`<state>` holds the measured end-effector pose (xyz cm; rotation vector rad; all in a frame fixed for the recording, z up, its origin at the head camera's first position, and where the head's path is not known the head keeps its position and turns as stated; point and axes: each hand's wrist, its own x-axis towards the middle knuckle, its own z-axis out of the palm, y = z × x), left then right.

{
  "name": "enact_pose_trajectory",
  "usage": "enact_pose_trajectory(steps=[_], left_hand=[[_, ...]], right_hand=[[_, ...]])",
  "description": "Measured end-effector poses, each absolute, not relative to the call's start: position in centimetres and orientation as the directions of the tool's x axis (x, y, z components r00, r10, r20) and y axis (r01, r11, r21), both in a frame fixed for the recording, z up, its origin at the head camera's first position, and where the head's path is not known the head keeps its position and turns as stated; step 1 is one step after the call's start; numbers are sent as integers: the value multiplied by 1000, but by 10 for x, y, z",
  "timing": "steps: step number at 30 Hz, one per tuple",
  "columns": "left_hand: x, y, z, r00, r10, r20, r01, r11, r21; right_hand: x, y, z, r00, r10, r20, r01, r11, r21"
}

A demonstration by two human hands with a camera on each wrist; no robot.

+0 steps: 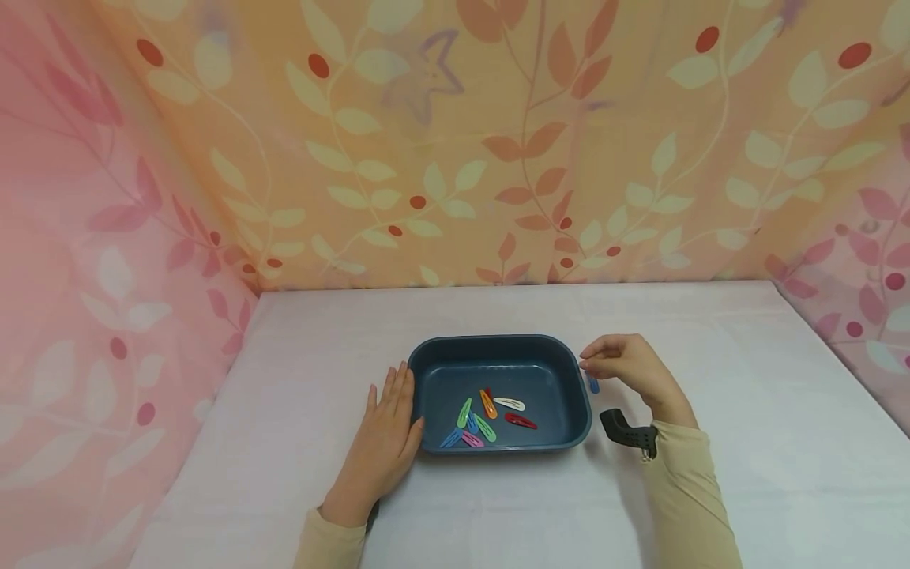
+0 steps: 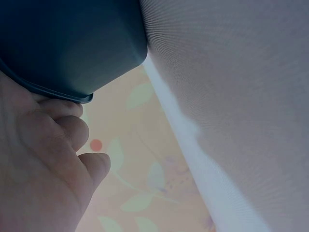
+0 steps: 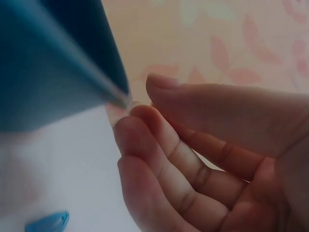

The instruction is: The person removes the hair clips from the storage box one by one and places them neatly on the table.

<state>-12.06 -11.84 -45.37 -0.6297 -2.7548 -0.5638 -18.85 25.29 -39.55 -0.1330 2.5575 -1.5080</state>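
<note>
A blue hair clip [image 1: 594, 386] lies on the white cloth [image 1: 512, 506] just outside the right end of a dark blue tub [image 1: 498, 450], below the fingertips of the right hand [image 1: 633, 370]. That hand is bent at the tub's right rim, its fingers curled inward and the thumb close against the index finger; whether a clip is pinched between them cannot be told, as the fingertips hide the spot. Inside the tub, toward the near side, more clips lie loosely scattered: an orange clip [image 1: 488, 404] with a partly hidden red one behind it, a white clip [image 1: 509, 404], a longer red clip [image 1: 521, 420], two green clips [image 1: 486, 428] with a blue one between them, and, by the near wall, another blue clip [image 1: 451, 438] beside a pink clip [image 1: 472, 439]. The left hand [image 1: 384, 431] lies along the tub's left side, fingers nearly straight and touching the rim, gripping nothing. Both arms wear beige sleeves [image 1: 690, 490], and a black strap [image 1: 629, 433] sits at the right wrist. Behind the cloth stands a yellow-orange patterned curtain [image 1: 441, 158], with pink patterned fabric [image 1: 92, 276] at either side.
</note>
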Motion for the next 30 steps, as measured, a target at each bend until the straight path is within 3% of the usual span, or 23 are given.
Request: enact_pose_trajectory(steps=[16, 30], left_hand=[[-120, -119, -453, -867, 362, 343, 468, 829, 307], [-120, -119, -453, -865, 361, 349, 468, 833, 296]], right_hand=[[-194, 222, -383, -961, -268, -61, -88, 512, -854], [-204, 186, -384, -907, -418, -53, -183, 505, -843]])
